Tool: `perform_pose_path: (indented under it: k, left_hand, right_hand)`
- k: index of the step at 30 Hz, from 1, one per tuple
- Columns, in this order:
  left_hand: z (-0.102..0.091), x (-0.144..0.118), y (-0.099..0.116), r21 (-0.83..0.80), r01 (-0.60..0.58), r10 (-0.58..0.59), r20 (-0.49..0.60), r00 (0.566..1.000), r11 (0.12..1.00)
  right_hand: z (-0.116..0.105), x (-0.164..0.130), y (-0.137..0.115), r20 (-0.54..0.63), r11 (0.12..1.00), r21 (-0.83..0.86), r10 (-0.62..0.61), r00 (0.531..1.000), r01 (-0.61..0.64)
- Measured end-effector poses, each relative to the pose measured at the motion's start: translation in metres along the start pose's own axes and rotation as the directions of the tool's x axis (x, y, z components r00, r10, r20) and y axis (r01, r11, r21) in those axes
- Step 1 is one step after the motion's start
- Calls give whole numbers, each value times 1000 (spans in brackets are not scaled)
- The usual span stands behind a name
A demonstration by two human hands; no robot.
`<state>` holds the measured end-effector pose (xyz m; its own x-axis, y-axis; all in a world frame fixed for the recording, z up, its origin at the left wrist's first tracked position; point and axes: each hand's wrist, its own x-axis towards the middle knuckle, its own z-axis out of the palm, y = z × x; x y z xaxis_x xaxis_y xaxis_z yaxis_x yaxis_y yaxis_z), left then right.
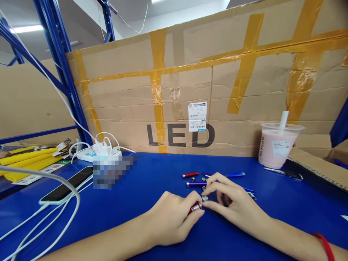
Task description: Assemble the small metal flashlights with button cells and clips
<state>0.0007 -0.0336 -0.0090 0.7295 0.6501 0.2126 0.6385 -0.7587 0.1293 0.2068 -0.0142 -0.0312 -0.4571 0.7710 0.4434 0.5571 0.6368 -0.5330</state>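
Note:
My left hand (178, 217) is closed around a small red metal tube (195, 207), perhaps a mini flashlight body, with white print on its side. Its end points toward my right hand (231, 199). There, a small silver round piece (205, 198) sits between the thumb and index fingertips, close to the tube's end; the other fingers are bent. Just beyond lie another red tube (190, 174), a purple-blue tube (196, 184), a blue tube (235, 174) and several tiny metal parts. My right hand hides some of these.
A pink drink cup (277, 146) with a straw stands at the back right, near a dark penlike tool (284, 174). At left are a phone (67, 185), white cables (77, 203), a power strip (87, 154) and yellow packets (32, 161). A taped cardboard sheet (130, 108) walls the back.

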Motion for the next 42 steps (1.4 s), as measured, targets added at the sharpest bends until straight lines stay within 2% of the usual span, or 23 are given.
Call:
perform_pose_path:
  k: [2, 7, 12, 17, 19, 25, 42]
  left_hand:
    - [0, 1, 0, -14, 13, -13, -10, 1000, 1000]
    - [1, 0, 0, -10, -9, 9, -18, 1000, 1000]
    - [1, 0, 1, -2, 2, -2, -24, 1000, 1000]
    - [2, 0, 0, 13, -13, 13, -13, 1000, 1000]
    - [2, 0, 0, 21, -18, 18, 4, 1000, 1000]
    - [1, 2, -1, 29, -20, 20, 12, 1000, 999]
    - [0, 2, 1, 48, -16, 16, 8, 1000, 999]
  right_hand:
    - [1, -2, 0, -39, 999, 40, -16, 999, 17]
    - [2, -3, -1, -34, 996, 72, -42, 999, 45]
    - [-1, 0, -3, -98, 987, 45, -147, 984, 152]
    - [-3, -1, -4, -60, 967, 52, -245, 968, 248]
    - [-3, 0, -5, -66, 967, 75, -237, 969, 242]
    - [-3, 4, -4, -111, 972, 220, -61, 992, 84]
    - [-2, 5, -4, -115, 968, 208, -120, 986, 142]
